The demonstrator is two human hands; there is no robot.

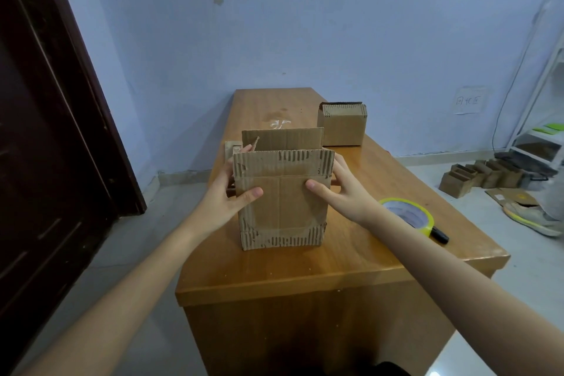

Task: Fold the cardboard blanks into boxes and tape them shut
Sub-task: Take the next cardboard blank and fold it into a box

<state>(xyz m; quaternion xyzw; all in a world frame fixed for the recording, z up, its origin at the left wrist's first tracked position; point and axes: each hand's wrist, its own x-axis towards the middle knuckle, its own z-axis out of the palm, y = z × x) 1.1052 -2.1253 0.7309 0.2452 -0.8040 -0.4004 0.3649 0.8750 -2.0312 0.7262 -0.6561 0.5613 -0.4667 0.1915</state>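
Note:
A worn brown cardboard box (pixel 283 201) stands upright on the wooden table (pixel 305 272), its top flaps raised and its torn edges showing corrugation. My left hand (pixel 227 192) grips its left side, thumb on the front face and fingers reaching over the upper left corner. On the box's right side my right hand (pixel 341 189) holds it the same way, thumb pressed on the front face and fingers behind the side. A roll of tape (pixel 409 214) with a yellow-green rim lies on the table just right of my right wrist.
A second folded box (pixel 343 123) stands at the table's far right. A black marker (pixel 439 235) lies beside the tape near the right edge. Several small boxes (pixel 479 177) and flat cardboard sit on the floor at right, near a shoe (pixel 531 217). A dark door (pixel 45 131) is at left.

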